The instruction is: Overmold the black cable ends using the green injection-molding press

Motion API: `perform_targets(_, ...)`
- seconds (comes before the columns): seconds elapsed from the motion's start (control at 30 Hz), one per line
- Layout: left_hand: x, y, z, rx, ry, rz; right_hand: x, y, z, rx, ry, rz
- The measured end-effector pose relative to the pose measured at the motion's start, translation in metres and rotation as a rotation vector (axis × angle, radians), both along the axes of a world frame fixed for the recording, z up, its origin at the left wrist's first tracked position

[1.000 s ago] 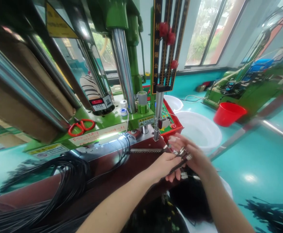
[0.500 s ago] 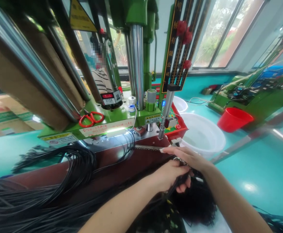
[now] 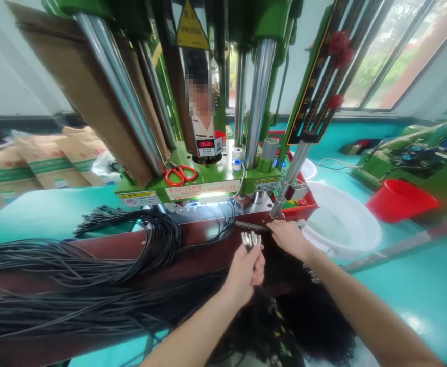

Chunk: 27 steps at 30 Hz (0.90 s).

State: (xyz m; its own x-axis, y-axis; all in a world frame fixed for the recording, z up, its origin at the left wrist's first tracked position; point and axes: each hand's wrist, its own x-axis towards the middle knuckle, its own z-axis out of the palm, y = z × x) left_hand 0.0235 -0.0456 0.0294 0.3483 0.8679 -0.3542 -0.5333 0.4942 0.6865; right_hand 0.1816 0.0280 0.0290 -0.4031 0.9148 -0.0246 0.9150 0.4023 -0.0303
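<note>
Connectors (image 3: 251,239) near white tub (image 3: 366,247); red bucket (image 3: 397,201) beyond; contents unclear.

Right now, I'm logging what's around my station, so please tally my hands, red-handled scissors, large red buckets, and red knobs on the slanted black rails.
Hands: 2 (left hand gripping metal cable ends; right hand)
Red-handled scissors: 1 pair
Large red bucket: 1
Red knobs: 3
Total: 7
</note>
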Motion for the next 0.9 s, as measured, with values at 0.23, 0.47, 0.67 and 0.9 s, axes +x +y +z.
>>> perform_targets(0.23, -0.016, -0.009, -0.007, -0.054, -0.04, -0.29, -0.005, 0.009, -0.005, 0.005, -0.155, 0.054)
perform_targets(0.47, -0.012, -0.022, -0.013, -0.028, -0.011, -0.135, -0.013, -0.001, 0.014, 0.054, -0.239, -0.071)
perform_targets(0.67, -0.006, -0.02, -0.009, 0.008, 0.008, -0.114, -0.005, -0.026, 0.036, -0.052, -0.168, -0.025)
perform_targets(0.9, 0.014, -0.007, -0.009, 0.172, 0.184, -0.071, 0.0, -0.083, 0.023, -0.664, 1.083, -0.415)
